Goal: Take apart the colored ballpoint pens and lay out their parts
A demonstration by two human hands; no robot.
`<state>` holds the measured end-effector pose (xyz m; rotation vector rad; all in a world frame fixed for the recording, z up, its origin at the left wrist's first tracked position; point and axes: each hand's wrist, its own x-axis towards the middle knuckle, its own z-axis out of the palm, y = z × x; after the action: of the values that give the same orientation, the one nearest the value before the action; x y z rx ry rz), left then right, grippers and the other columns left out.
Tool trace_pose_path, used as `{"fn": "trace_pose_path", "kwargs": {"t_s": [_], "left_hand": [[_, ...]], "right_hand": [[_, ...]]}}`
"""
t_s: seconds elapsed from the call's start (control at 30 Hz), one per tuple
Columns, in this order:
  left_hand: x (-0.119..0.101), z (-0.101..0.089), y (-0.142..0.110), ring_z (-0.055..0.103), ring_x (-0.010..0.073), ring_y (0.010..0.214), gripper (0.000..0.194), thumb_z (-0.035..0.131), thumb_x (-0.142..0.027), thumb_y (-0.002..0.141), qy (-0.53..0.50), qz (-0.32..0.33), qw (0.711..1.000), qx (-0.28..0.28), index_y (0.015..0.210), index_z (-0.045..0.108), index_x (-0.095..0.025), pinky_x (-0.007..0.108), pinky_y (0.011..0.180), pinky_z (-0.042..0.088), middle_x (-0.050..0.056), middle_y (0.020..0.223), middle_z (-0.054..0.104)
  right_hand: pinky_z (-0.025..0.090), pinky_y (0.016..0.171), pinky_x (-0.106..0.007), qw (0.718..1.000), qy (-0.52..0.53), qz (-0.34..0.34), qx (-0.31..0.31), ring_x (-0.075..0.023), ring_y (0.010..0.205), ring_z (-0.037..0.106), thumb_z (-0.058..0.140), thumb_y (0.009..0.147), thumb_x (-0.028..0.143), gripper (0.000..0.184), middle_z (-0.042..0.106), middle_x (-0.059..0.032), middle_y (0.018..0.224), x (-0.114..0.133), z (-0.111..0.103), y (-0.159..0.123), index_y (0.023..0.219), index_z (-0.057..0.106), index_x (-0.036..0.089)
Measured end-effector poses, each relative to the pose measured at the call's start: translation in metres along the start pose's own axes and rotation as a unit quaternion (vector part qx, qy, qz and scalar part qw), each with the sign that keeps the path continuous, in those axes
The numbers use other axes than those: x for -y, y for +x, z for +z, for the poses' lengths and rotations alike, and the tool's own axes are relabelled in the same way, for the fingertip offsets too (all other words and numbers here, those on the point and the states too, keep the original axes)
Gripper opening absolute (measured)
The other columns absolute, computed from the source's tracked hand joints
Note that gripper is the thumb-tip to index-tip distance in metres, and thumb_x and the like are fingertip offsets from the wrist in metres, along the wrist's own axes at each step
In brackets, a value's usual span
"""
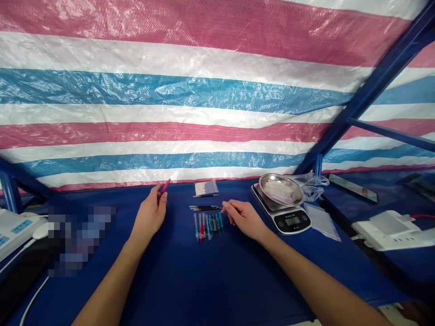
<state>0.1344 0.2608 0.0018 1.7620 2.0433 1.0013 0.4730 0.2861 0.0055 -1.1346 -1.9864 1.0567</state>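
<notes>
Closest in, the left hand is curled, thumb and fingers pinching a slim pink stick whose lower part is buried in the grip, so its full length is hidden. The right hand reaches in from the other side with its fingers drawn together, the fingertips just at the end of a small bunch of black-handled tools; whether they hold anything there is impossible to tell. Between the hands, on a blue cloth, a tight row of small sticks in blue, pink and clear plastic lies side by side (too small to make out their tips). Just beyond them sit a thin blue-handled tool and a flat clear bag of white granules. To the right, a digital scale carries a steel dish with something white inside, a crumpled plastic bag bunches against the dish, and a flat clear sleeve lies beside the scale. At the left edge a power strip is cut off by the frame, and a pixelated patch hides whatever lies next to it. Another power strip sits on the right, and a striped tarp on a blue steel frame closes off the back.
</notes>
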Motion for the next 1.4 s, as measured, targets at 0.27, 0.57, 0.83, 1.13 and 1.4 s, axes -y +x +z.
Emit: {"fn": "trace_pose_path", "kwargs": {"t_s": [0.27,0.57,0.83,1.13,1.4], "left_hand": [[0.024,-0.008,-0.004,0.065,0.0414,0.117,0.049,0.035,-0.036,0.107,0.258,-0.021,0.966,0.006,0.143,0.060,-0.014,0.054,0.095,0.053,0.023,0.132,0.063],[-0.036,0.011,-0.024,0.066,0.0277,0.086,0.030,0.052,-0.050,0.104,0.052,0.117,0.980,0.155,0.104,0.065,-0.023,0.038,0.074,0.051,0.007,0.088,0.070],[-0.040,0.025,-0.036,0.065,0.0264,0.086,0.020,0.063,-0.041,0.095,0.017,0.152,0.973,0.171,0.106,0.062,-0.024,0.037,0.072,0.050,0.007,0.094,0.068],[-0.032,0.024,-0.026,0.068,0.0255,0.092,0.015,0.062,-0.032,0.093,0.001,0.137,0.976,0.172,0.107,0.060,-0.025,0.035,0.075,0.053,0.006,0.101,0.071],[-0.034,0.017,-0.022,0.069,0.0242,0.086,0.014,0.060,-0.031,0.092,0.013,0.136,0.977,0.163,0.105,0.061,-0.024,0.035,0.072,0.053,0.005,0.097,0.071]], "right_hand": [[0.052,0.096,-0.038,0.972,-0.177,-0.156,-0.007,-0.0239,0.109,0.064,0.056,0.108,0.026,0.018,0.070,-0.0085,0.114,-0.017,0.004,0.005,0.117,0.072,0.023],[0.055,0.093,-0.039,0.959,-0.229,-0.168,-0.006,-0.0246,0.107,0.062,0.059,0.106,0.018,0.017,0.071,-0.0087,0.112,-0.029,0.007,0.013,0.114,0.073,0.022],[0.055,0.095,-0.040,0.959,-0.220,-0.178,0.013,-0.0244,0.107,0.063,0.056,0.107,0.018,0.023,0.070,-0.0093,0.112,-0.029,0.002,0.013,0.117,0.075,0.023],[0.056,0.095,-0.039,0.959,-0.217,-0.178,0.027,-0.0238,0.107,0.064,0.055,0.106,0.015,0.025,0.069,-0.0093,0.111,-0.030,-0.001,0.014,0.118,0.076,0.023],[0.056,0.097,-0.039,0.960,-0.210,-0.182,0.031,-0.0238,0.107,0.064,0.055,0.106,0.014,0.024,0.069,-0.0094,0.112,-0.029,-0.003,0.014,0.116,0.075,0.023]]}}
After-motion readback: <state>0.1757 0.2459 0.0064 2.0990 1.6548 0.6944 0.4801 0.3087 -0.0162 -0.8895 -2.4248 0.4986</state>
